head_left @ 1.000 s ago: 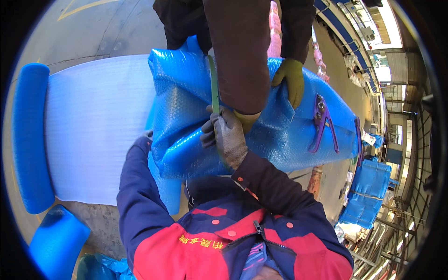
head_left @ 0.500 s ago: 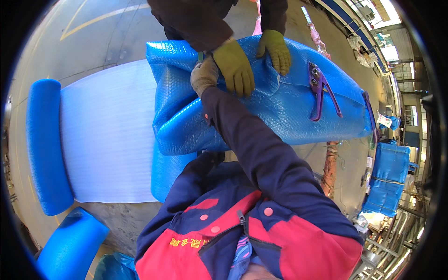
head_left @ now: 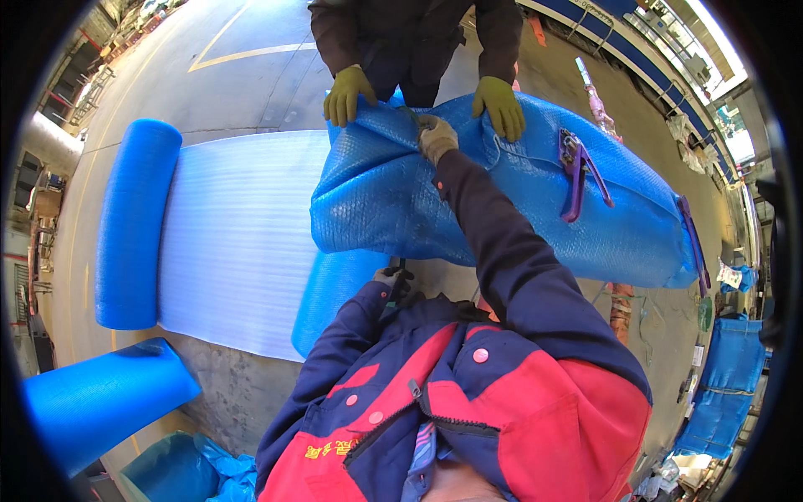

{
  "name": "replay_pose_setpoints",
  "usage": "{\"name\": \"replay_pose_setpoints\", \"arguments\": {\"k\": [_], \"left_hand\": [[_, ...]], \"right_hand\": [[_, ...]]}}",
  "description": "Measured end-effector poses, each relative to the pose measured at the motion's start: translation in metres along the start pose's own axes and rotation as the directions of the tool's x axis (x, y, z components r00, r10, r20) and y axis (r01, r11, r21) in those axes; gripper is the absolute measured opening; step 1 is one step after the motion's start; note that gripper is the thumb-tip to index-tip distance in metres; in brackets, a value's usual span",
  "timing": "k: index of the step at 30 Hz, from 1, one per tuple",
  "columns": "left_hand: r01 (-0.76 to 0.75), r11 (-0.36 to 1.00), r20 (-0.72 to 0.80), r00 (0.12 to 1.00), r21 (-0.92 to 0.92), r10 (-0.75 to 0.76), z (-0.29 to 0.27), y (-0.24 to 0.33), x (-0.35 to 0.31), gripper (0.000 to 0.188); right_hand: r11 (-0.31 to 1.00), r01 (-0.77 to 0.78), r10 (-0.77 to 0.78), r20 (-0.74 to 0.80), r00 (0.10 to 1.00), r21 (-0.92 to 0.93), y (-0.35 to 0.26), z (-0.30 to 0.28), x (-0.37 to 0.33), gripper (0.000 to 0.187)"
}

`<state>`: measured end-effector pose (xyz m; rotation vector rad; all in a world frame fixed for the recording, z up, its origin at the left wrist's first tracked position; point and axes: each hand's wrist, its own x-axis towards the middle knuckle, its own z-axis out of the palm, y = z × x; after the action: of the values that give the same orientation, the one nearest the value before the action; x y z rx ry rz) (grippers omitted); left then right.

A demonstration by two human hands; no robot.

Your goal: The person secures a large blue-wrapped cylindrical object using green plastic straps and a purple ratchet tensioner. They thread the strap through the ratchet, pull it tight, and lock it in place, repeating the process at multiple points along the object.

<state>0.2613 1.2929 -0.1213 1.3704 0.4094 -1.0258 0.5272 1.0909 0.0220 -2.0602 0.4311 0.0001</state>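
Observation:
A long bundle wrapped in blue bubble film (head_left: 401, 209) lies crosswise before me. My right hand (head_left: 437, 138), in a pale work glove, is closed at the bundle's upper fold, on a thin green strap (head_left: 412, 115) that is mostly hidden. Below the bundle's near side, my left hand (head_left: 393, 283) in a grey and dark glove is curled round a narrow dark band, seemingly the same strap. A co-worker's yellow-green gloves (head_left: 349, 96) press the far side of the film, one on either side of my right hand. A purple-handled hand tool (head_left: 577, 171) rests on the bundle.
Another purple handle (head_left: 694, 243) is at the bundle's right end. To the left, a white foam sheet (head_left: 238, 243) stretches between blue rolls (head_left: 138, 222). Another blue roll (head_left: 109, 397) and a blue-lined bin (head_left: 171, 468) are lower left. Blue-wrapped packages (head_left: 723, 385) stand at right.
The view has shifted, so the scene sits further right. The co-worker's one glove has moved left from beside my right hand to the bundle's far left corner. My left hand now shows more clearly.

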Motion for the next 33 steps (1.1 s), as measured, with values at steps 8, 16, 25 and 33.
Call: {"name": "replay_pose_setpoints", "arguments": {"k": [8,16,25,33], "left_hand": [[-0.038,0.994,-0.047,0.998,0.101,0.043,0.012,-0.019,0.023,0.023],[0.008,0.997,0.030,1.000,-0.079,-0.006,0.010,-0.018,0.035,0.025],[-0.407,0.202,0.248,0.808,0.891,0.534,0.029,0.051,-0.038,0.027],[0.040,0.859,-0.018,0.998,-0.511,-0.058,0.031,0.038,0.019,0.024]], "right_hand": [[0.907,0.076,-0.184,-0.227,0.956,-0.415,0.026,0.000,0.006,0.035],[0.932,0.231,-0.230,0.036,0.972,-0.280,0.046,-0.042,-0.115,0.037],[0.976,-0.163,0.100,0.375,0.922,0.142,0.175,-0.027,-0.280,0.020],[0.927,0.140,-0.231,0.235,0.944,0.348,0.152,-0.010,-0.275,0.030]]}}
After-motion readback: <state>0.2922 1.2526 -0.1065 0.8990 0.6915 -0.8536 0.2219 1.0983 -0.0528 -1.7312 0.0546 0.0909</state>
